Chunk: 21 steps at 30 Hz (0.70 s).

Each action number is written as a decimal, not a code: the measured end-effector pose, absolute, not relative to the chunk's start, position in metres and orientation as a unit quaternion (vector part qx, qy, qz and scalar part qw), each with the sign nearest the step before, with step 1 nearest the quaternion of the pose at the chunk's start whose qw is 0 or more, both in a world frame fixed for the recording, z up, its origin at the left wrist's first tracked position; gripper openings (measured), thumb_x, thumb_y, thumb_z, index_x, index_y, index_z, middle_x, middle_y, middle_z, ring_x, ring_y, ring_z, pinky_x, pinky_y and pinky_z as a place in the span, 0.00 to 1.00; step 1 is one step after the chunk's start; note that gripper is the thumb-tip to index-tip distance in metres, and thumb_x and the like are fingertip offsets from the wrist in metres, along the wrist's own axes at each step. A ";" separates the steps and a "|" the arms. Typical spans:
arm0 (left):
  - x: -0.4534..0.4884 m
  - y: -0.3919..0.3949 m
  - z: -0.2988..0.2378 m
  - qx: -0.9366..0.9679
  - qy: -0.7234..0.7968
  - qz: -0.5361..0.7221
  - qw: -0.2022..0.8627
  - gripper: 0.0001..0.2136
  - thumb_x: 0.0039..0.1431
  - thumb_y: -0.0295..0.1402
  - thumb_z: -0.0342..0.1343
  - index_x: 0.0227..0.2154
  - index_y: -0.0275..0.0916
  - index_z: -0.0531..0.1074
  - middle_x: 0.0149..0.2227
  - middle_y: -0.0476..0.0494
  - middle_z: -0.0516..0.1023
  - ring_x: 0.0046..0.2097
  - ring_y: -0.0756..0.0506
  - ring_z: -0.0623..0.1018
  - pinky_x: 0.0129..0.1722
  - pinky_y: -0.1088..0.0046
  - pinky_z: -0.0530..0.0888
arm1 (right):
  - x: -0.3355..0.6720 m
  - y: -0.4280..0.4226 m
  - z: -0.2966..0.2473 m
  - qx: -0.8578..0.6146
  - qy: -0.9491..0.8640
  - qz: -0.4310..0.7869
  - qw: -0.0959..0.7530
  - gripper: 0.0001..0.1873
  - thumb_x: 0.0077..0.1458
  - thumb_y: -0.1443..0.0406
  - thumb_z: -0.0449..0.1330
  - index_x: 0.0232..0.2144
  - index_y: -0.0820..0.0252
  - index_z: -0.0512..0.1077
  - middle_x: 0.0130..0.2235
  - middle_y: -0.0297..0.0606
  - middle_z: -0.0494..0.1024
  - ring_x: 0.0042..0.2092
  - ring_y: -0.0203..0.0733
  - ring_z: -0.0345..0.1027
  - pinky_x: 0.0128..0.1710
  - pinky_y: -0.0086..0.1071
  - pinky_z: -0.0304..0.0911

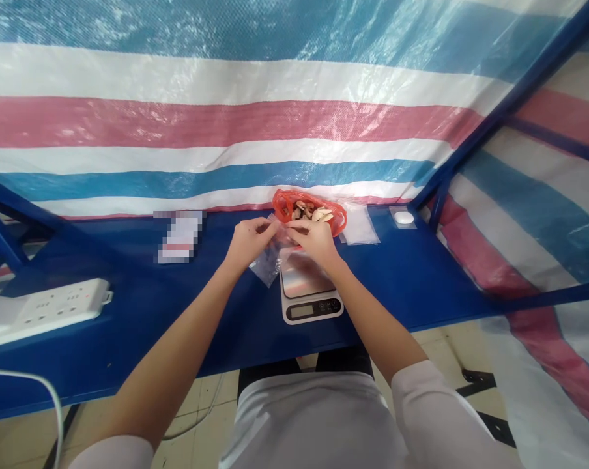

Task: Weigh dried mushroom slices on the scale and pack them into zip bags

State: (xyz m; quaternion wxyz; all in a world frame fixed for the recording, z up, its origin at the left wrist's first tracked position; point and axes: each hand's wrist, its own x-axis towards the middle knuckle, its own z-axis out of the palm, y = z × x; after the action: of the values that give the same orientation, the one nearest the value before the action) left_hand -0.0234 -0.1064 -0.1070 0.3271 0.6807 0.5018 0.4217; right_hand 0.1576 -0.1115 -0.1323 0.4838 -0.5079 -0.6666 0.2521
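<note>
Between my two hands is a small clear plastic bag (268, 264), its top edge pinched by the fingers of both. My left hand (250, 240) grips it from the left, thumb and forefinger together. My right hand (315, 240) pinches the opposite side, above a digital kitchen scale (307, 277) with a shiny plate. Just behind the right hand lies an open red plastic bag (341, 218) holding dried pale and brown slices (321, 213). The right hand covers part of that bag and of the scale.
A stack of clear plastic bags (360, 225) lies right of the red bag, and a small packet with a white round item (404, 217) farther right. A white power strip (64, 306) and a blurred-out rectangle (181, 238) are on the left. Striped sheeting (226, 124) hangs behind the blue table (397, 286).
</note>
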 end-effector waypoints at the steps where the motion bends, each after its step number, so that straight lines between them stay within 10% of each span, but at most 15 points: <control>1: -0.020 -0.105 -0.109 0.659 0.508 0.420 0.362 0.16 0.59 0.42 0.59 0.21 0.38 0.77 0.21 0.45 0.77 0.23 0.48 0.73 0.25 0.73 0.69 | 0.157 -0.114 -0.132 -0.508 -0.676 0.236 0.478 0.08 0.57 0.62 0.64 0.34 0.52 0.85 0.30 0.33 0.83 0.34 0.42 0.75 0.40 0.34 0.68; 21: -0.015 -0.097 -0.123 0.538 0.483 0.453 0.521 0.14 0.48 0.41 0.71 0.21 0.35 0.78 0.21 0.43 0.78 0.24 0.49 0.74 0.26 0.74 0.71 | 0.172 -0.105 -0.128 -0.456 -0.711 0.294 0.448 0.09 0.55 0.58 0.66 0.35 0.52 0.84 0.32 0.31 0.83 0.36 0.42 0.75 0.41 0.34 0.68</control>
State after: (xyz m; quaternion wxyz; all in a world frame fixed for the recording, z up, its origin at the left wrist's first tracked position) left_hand -0.0154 -0.0971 -0.1229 0.5211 0.5380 0.4831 0.4534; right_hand 0.1724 -0.1053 -0.1279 0.4478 -0.4561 -0.7107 0.2938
